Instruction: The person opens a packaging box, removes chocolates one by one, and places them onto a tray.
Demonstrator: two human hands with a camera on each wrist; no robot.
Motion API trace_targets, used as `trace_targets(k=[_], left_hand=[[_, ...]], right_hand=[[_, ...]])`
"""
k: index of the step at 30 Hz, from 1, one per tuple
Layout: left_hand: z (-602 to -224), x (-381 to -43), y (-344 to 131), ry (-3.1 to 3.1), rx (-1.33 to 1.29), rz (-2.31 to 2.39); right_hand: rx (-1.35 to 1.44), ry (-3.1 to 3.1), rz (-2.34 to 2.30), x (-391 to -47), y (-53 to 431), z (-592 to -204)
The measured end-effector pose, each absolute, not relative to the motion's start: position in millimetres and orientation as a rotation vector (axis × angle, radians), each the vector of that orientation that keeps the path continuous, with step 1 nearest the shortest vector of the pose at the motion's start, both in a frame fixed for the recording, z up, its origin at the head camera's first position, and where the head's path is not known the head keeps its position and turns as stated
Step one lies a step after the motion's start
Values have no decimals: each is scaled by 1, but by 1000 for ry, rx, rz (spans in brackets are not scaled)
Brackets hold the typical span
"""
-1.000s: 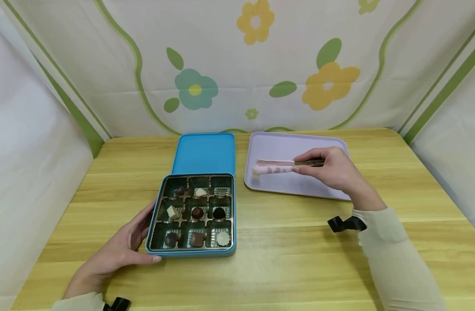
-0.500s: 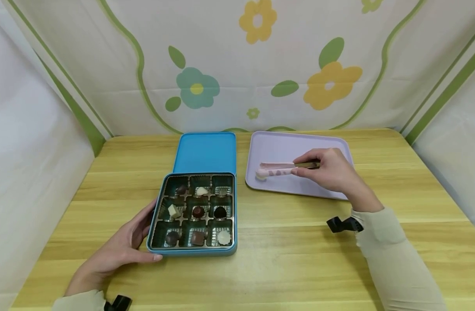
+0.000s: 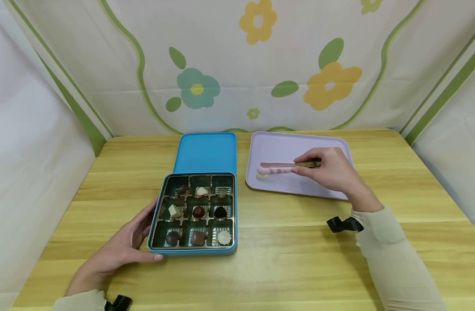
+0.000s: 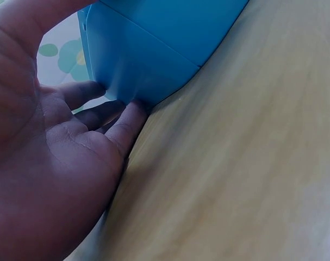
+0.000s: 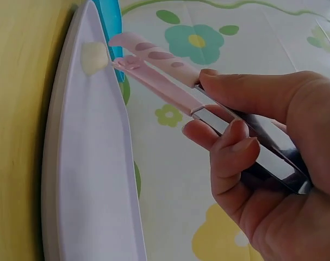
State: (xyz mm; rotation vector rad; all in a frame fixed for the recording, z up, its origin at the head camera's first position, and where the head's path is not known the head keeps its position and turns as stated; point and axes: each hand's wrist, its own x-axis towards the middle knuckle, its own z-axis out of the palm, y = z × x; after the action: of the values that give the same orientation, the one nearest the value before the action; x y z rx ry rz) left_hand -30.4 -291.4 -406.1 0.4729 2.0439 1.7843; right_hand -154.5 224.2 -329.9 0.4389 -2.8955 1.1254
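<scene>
My left hand (image 3: 124, 244) holds the near left corner of a blue tin (image 3: 190, 252), thumb along its front and fingers at its left side. In the left wrist view, the fingertips touch the tin's wall (image 4: 137, 54) low down. Chocolates sit in its divided insert, among them a dark red one (image 3: 198, 211) and a white one (image 3: 223, 237). My right hand (image 3: 330, 168) pinches pink-tipped metal tongs (image 3: 278, 170) over a lilac tray (image 3: 276, 147). A pale chocolate (image 5: 94, 58) lies on the tray, right by the tongs' tips, which stand slightly apart.
The tin's blue lid (image 3: 205, 151) lies flat behind it, left of the tray. The insert's back right compartment (image 3: 222, 185) holds no chocolate. A flowered cloth (image 3: 237, 65) hangs behind the wooden table (image 3: 280, 259).
The tongs have come down slightly and a little to the right. The pale chocolate, earlier at their tips above the tray, now rests on it, let go. The left hand keeps its place.
</scene>
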Motion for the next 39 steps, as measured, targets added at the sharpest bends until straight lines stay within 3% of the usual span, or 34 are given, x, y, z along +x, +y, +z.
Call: trace_targets(k=[39], left_hand=[[-405,-30,-292,2032,467,1788]], right_hand=[[472,-2923,1211,-150,219,-325]])
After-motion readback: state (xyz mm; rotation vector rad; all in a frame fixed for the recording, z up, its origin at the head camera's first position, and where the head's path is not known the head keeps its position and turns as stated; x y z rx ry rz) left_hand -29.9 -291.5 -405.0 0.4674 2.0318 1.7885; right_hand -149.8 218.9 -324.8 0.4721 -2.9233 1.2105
